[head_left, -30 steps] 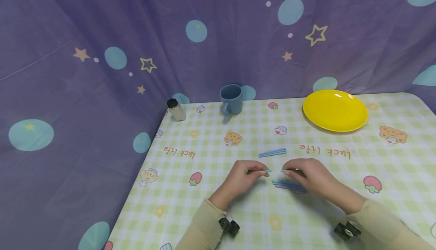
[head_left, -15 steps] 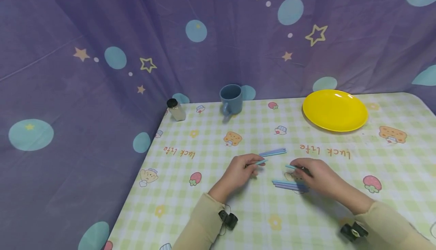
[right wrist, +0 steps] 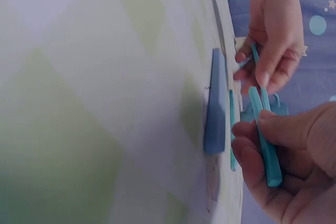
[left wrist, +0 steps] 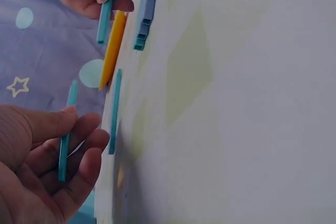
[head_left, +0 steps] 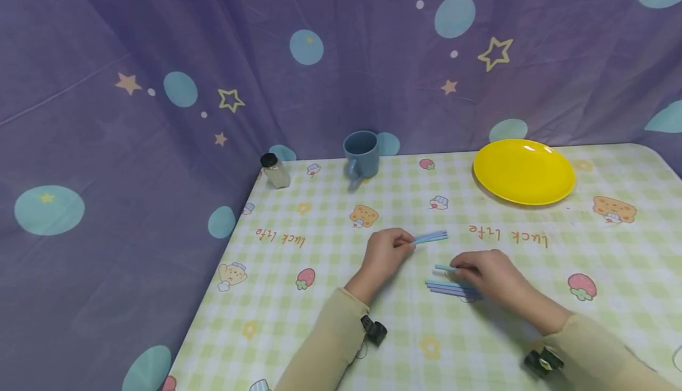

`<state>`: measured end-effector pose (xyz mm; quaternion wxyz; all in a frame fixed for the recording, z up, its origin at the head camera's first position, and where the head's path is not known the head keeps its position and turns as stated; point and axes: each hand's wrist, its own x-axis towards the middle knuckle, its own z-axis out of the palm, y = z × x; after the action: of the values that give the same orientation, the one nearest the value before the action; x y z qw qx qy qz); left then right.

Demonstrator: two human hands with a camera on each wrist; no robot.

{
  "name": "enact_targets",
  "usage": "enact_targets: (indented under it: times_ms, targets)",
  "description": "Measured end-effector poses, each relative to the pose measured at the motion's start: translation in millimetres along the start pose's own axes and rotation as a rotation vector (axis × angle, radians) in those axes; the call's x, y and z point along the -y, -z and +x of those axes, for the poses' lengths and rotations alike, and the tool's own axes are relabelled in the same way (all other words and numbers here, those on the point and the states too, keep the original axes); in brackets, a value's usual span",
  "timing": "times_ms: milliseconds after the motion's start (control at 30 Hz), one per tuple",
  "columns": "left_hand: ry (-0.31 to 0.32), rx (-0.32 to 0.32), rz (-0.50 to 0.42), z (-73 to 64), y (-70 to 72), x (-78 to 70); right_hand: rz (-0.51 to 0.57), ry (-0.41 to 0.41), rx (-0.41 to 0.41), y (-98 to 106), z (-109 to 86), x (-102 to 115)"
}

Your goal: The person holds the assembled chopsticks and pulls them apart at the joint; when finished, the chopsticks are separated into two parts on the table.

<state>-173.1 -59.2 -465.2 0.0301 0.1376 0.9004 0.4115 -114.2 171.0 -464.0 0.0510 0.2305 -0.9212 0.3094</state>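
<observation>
My left hand (head_left: 385, 258) is at the left end of the far bunch of thin blue, purple and teal sticks (head_left: 433, 237). Between thumb and fingers it pinches a slim teal stick (left wrist: 67, 140), clear in the left wrist view but hard to separate from the bunch in the head view. My right hand (head_left: 492, 272) pinches another teal stick (head_left: 443, 268), whose left end sticks out past the fingertips. Just below that hand lies the near bunch of blue and purple sticks (head_left: 452, 289), its right end partly in shadow.
A yellow plate (head_left: 524, 172) is at the back right of the checked tablecloth (head_left: 330, 332). Towards the back left stand a blue mug (head_left: 363, 157) and a small black-capped jar (head_left: 276, 173). Behind the table hangs a purple curtain (head_left: 341, 0).
The hands, earlier close together with their teal sticks' ends facing, have parted. My left hand has gone away from me to the far bunch; my right has shifted slightly, still holding its stick.
</observation>
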Motion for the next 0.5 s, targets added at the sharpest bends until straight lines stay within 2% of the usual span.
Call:
enact_targets:
  times_ms: [200,400,500]
  targets:
    - [-0.002,-0.045,0.122,9.6,-8.8,-6.2,0.014,-0.068,-0.010,-7.0,4.2,4.8]
    - [-0.042,-0.064,0.260,19.7,-16.9,-10.9,0.058,-0.159,0.047,-12.5,9.7,8.8]
    - [-0.037,-0.068,0.318,22.1,-20.5,-14.1,0.074,-0.179,0.073,-15.6,10.4,8.5]
